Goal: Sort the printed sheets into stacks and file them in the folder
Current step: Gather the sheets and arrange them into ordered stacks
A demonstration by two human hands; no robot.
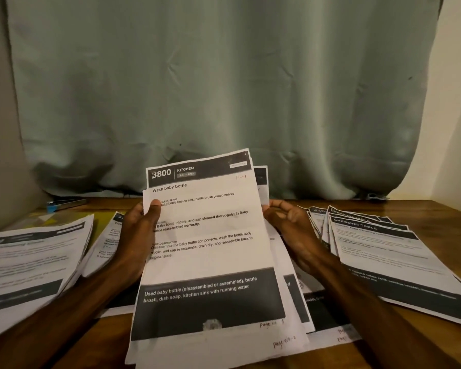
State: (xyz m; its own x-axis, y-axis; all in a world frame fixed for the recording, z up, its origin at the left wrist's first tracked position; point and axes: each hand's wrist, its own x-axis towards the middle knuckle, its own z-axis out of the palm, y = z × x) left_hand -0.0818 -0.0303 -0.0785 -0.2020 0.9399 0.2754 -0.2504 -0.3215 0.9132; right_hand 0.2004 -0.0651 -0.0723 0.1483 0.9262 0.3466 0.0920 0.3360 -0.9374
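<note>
Working at a wooden table [437, 211], with a grey-green curtain [224, 89] closing off the far edge behind the held sheets [210, 249].

Holding the held sheets raised and slightly fanned over the table's middle, top page reading "KITCHEN" and "Wash baby bottle".

Gripping their left edge with the left hand [137, 230]: thumb pressing on the front page, fingers wrapping behind.

Resting the right hand [288, 225] at their right edge: fingers loosely curved, clasping nothing, thumb tip touching the rear pages.

Showing, relative to the held sheets:
- far left, a flat stack [30, 262];
- just left, a second stack [104, 241], partly hidden by the left hand;
- right, a fanned stack [383, 251] headed "DRESSING TABLE";
- directly beneath, loose sheets [325, 315].

Showing a yellow cover [101, 219] between the two left stacks; not confirming it as the folder.

Leaving bare wood behind the fanned stack and at the near edge.
</note>
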